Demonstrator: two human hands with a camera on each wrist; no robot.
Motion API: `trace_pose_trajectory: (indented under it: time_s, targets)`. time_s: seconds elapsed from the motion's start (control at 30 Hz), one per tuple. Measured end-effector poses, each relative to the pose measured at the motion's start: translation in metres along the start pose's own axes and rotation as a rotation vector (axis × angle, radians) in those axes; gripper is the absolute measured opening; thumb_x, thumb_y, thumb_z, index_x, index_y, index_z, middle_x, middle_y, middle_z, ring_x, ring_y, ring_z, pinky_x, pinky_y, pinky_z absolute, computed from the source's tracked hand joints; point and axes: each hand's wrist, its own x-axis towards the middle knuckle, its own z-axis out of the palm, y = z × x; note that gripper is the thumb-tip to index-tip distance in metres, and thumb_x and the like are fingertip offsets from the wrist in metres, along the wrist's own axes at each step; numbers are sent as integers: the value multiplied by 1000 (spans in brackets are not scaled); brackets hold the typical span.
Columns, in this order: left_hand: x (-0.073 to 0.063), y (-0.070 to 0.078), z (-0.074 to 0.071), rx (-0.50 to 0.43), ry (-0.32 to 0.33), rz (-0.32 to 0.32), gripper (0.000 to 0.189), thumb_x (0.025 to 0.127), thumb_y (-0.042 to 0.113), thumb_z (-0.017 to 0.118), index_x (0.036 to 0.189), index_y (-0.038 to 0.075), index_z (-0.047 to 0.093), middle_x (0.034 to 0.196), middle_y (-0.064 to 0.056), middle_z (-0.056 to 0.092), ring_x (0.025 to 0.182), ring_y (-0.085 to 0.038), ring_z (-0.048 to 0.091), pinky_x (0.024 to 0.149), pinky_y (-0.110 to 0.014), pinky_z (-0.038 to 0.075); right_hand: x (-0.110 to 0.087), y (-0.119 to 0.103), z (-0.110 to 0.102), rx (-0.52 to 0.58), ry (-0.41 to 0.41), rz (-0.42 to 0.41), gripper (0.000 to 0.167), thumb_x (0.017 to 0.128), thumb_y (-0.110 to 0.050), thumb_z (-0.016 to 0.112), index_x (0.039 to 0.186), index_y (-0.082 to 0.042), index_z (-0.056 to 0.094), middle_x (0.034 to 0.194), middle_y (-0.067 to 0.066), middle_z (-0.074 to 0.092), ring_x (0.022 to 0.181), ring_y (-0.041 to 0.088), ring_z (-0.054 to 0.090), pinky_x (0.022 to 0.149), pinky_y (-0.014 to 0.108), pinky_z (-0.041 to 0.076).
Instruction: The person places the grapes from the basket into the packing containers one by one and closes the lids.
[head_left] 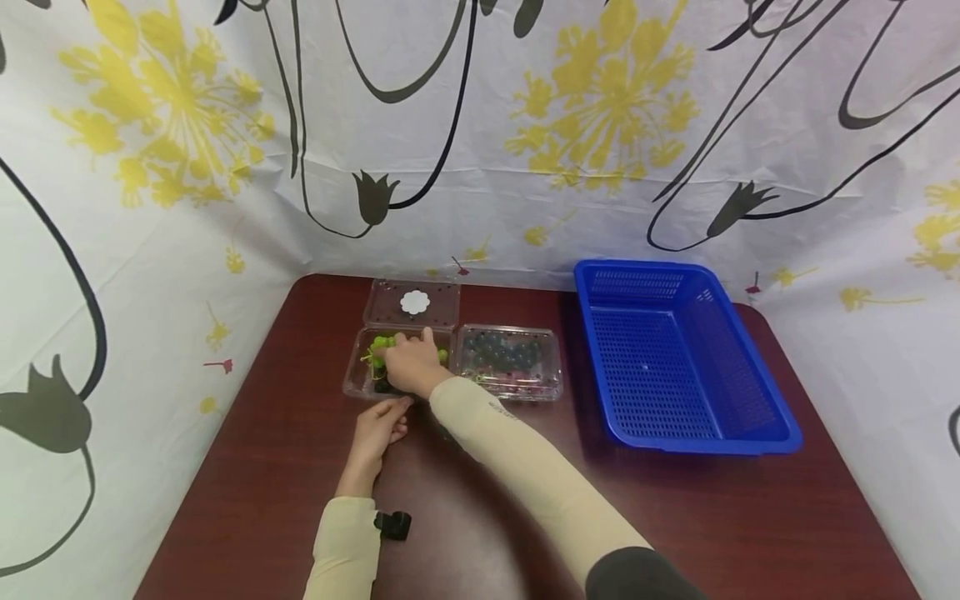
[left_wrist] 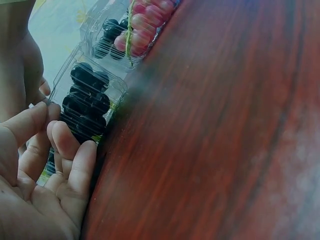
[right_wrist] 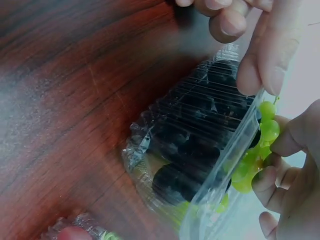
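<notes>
A clear plastic clamshell box lies with its lid folded back, dark grapes showing through its ribbed side. On top of them, a bunch of green grapes rises at the rim. My right hand reaches into the box from above, its bent fingers around the green grapes. With thumb and forefinger, my left hand pinches the box's near rim; its other fingers curl loosely beside the wall. In the head view, the right hand and forearm hide part of the fruit.
Right beside the box stands a closed clear box holding dark grapes and red grapes. A blue plastic basket sits farther right on the dark red wooden table. A patterned white cloth hangs behind the table.
</notes>
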Motion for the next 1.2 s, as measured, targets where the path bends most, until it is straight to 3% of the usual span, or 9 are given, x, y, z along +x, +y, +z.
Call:
trace_pose_trajectory:
  time_s: [0.2, 0.57, 0.8, 1.0, 1.2]
  targets:
    - [2, -4, 0, 2, 15, 14, 39, 94, 33, 63, 113, -1, 67, 76, 2, 56, 69, -10, 57, 67, -22, 53, 2, -5, 1, -72, 14, -5, 40, 101, -29, 47, 137, -46, 48, 129, -2, 57, 92, 15, 57, 94, 41, 26]
    - [3, -5, 1, 2, 10, 33, 32, 96, 25, 61, 112, -2, 66, 76, 0, 56, 68, -11, 57, 69, -25, 54, 4, -12, 5, -122, 49, 10, 37, 100, -32, 48, 135, -42, 52, 131, -2, 60, 102, 19, 60, 95, 44, 28]
    - [2, -5, -1, 14, 13, 31, 33, 96, 25, 60, 111, -4, 66, 76, 0, 56, 68, -11, 57, 69, -25, 54, 7, -13, 8, -69, 46, 22, 40, 97, -30, 52, 134, -43, 53, 127, -7, 62, 97, 17, 60, 91, 43, 28]
    - [2, -5, -1, 14, 24, 15, 35, 95, 30, 62, 110, -1, 68, 79, 0, 57, 70, -11, 57, 71, -26, 54, 4, -7, 3, 17, 16, 24, 45, 98, -25, 49, 138, -46, 47, 130, -8, 60, 81, 15, 53, 85, 42, 26]
    - [1, -5, 0, 19, 26, 12, 35, 94, 33, 63, 108, 2, 69, 78, 1, 56, 70, -12, 57, 71, -26, 55, 0, 1, -4, 111, 26, 13, 45, 99, -20, 45, 135, -46, 51, 93, -5, 66, 62, 14, 39, 84, 42, 24]
